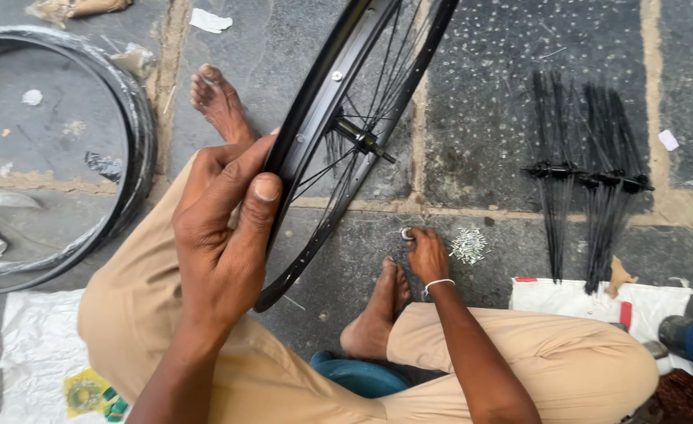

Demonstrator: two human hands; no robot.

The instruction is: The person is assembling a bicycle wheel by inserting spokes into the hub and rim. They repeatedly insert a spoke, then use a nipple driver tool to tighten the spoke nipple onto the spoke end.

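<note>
Seated on the grey stone-slab floor (503, 86), you steady a black metal bicycle wheel rim with thin wire spokes (323, 133) upright between your knees. Your left hand (225, 228) wraps the near edge of the rim, fingers (264, 192) curled closed around it, thumb pressed flat along the outer face. The silver-tipped black hub (360, 140) sits at the centre of the spokes, above your right foot.

Your right hand (426, 255) reaches down to the floor beside that foot, its fingers narrowed to a pinch on a small silver metal piece (406, 233); whether it is lifted or merely touched cannot be told. Just beside the hand lies a little heap of silvery spoke nipples (468, 245).

Well to the right, two bundles of black spokes threaded through black hubs (586, 177) lie spread on the stone, their lower ends over a white plastic sack (598, 298). At far left a second black rim wrapped in clear plastic (131, 133) rests flat on the floor.
</note>
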